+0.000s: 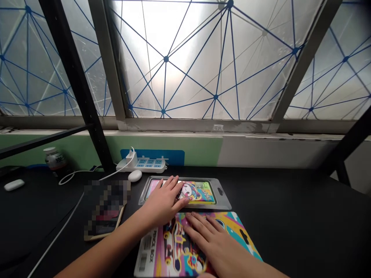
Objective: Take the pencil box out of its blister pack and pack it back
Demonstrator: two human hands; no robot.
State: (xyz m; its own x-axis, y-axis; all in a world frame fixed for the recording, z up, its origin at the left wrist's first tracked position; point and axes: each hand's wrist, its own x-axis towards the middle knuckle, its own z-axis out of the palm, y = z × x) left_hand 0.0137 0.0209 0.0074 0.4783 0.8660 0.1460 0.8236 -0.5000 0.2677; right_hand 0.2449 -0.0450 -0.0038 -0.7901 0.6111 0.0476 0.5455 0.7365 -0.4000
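Note:
My left hand [168,199] lies flat, fingers spread, on a clear plastic blister pack [222,195] with a colourful cartoon-printed item inside. Nearer to me is a bright printed card [153,251] marked "PENCIL BOX", with a barcode on its left side and a hang hole at its right. Across its upper middle rests my right hand [208,239], fingers stretched out and pointing up and left. Neither hand grips anything. Both arms cover parts of the card and the pack.
Left of the pack lie a white rounded case [135,176] and a phone-like object [107,216], partly pixelated. Behind stands a white power strip [150,164] with a cable running forward. A bottle [56,160], another white object [14,185] and black metal bars [78,85] are further left.

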